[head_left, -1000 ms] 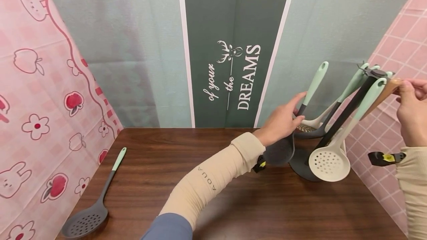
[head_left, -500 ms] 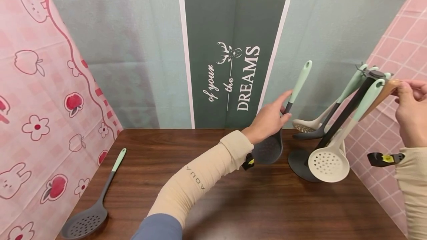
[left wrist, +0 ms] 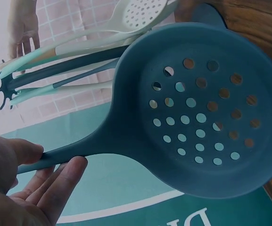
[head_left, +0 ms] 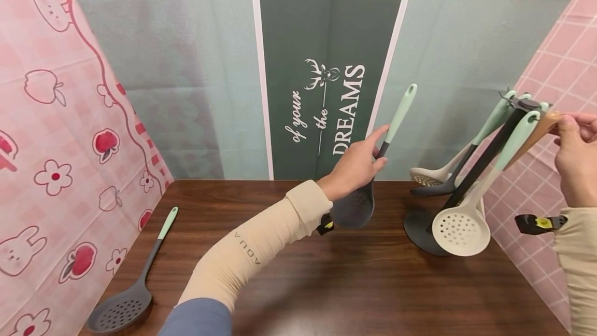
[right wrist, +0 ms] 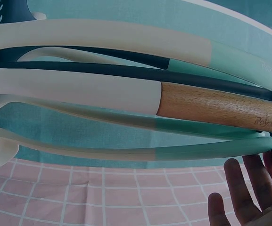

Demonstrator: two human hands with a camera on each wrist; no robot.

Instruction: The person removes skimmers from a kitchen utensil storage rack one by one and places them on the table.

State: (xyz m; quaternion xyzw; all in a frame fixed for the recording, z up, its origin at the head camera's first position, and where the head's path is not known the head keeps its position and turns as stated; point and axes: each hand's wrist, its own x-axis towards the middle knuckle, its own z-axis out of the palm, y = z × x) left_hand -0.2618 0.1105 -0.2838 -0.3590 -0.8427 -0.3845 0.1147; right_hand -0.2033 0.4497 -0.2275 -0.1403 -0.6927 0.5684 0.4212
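Note:
My left hand (head_left: pixel 356 167) holds a dark grey skimmer (left wrist: pixel 131 136) by the lower part of its mint-tipped handle, thumb and fingers pinching the grey shaft. Its round, perforated bowl hangs low over the wooden table. At the far right stands a dark utensil rack (head_left: pixel 471 159) with several utensils hung on it, among them a white skimmer (head_left: pixel 462 229) and one with a wooden handle (right wrist: pixel 211 106). My right hand (head_left: pixel 578 157) pinches at the handle ends near the rack's top. In the right wrist view its fingertips meet a mint handle (right wrist: pixel 211 147); the wooden handle's end leaves that view.
Another grey slotted utensil with a mint handle (head_left: pixel 126 302) lies on the table (head_left: pixel 298 294) at the left. The rack's round base (head_left: pixel 424 232) sits at the right. Patterned cloths hang on the left, back and right sides.
My left hand has carried the dark grey skimmer leftward, away from the rack. The right hand keeps its place at the handle ends, and the rack stays put.

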